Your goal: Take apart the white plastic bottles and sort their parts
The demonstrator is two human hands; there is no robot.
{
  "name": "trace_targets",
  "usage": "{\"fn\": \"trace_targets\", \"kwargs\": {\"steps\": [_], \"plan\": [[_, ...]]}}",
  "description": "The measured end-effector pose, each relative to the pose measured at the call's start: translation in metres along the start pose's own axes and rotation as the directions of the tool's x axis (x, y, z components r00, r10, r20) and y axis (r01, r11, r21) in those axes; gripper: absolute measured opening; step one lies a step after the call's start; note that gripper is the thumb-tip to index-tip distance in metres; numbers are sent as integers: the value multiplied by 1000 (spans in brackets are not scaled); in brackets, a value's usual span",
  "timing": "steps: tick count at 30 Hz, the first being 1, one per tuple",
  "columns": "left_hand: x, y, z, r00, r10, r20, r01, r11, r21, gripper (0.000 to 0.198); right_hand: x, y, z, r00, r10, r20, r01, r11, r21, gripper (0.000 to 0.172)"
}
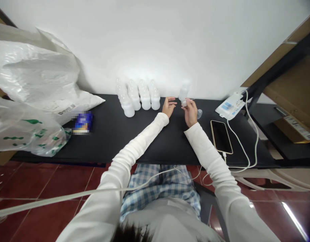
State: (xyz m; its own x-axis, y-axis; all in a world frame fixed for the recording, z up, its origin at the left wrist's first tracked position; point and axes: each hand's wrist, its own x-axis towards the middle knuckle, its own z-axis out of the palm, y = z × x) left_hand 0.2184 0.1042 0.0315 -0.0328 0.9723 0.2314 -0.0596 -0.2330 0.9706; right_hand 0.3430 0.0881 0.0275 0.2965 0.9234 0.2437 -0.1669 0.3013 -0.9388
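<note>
My left hand [169,106] rests on the black table with its fingers stretched out and apart, holding nothing. My right hand [191,112] pinches a small whitish translucent piece [184,104] whose kind I cannot make out. Just behind it stands an upright white bottle [183,91] against the pale wall; whether the piece touches it I cannot tell. Beside the right hand lies a clear domed cap [199,113]. To the left of my left hand, several white bottles with clear domed tops [145,101] stand in rows.
A phone [221,137] with a white cable lies right of my right forearm. Farther back is a white-and-blue packet [230,105]. Plastic bags [36,74] and a blue packet [82,121] occupy the left end. A pale cable [94,192] crosses over my lap.
</note>
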Motion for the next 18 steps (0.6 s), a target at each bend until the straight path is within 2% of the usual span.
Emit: {"fn": "trace_targets", "kwargs": {"steps": [2,5,9,12,15,18], "plan": [[15,-4,10,995,36,-89,-27,995,96,42,7,-1,-8,987,-108,-122,98,991,-88,48],[38,-7,30,978,98,-185,-50,968,247,54,12,-4,-16,942,-245,-231,202,959,-197,47],[61,-8,60,977,86,-193,-11,932,361,67,15,-5,-20,881,-332,-336,251,932,-263,46],[69,-9,74,978,40,-203,46,913,405,55,17,-4,-22,877,-342,-338,253,926,-281,45],[68,-11,73,986,51,-161,22,906,422,41,19,-1,-24,901,-313,-300,238,935,-262,46],[52,-11,56,995,99,-31,-79,920,384,39,19,0,-26,930,-269,-251,218,952,-212,47]]}}
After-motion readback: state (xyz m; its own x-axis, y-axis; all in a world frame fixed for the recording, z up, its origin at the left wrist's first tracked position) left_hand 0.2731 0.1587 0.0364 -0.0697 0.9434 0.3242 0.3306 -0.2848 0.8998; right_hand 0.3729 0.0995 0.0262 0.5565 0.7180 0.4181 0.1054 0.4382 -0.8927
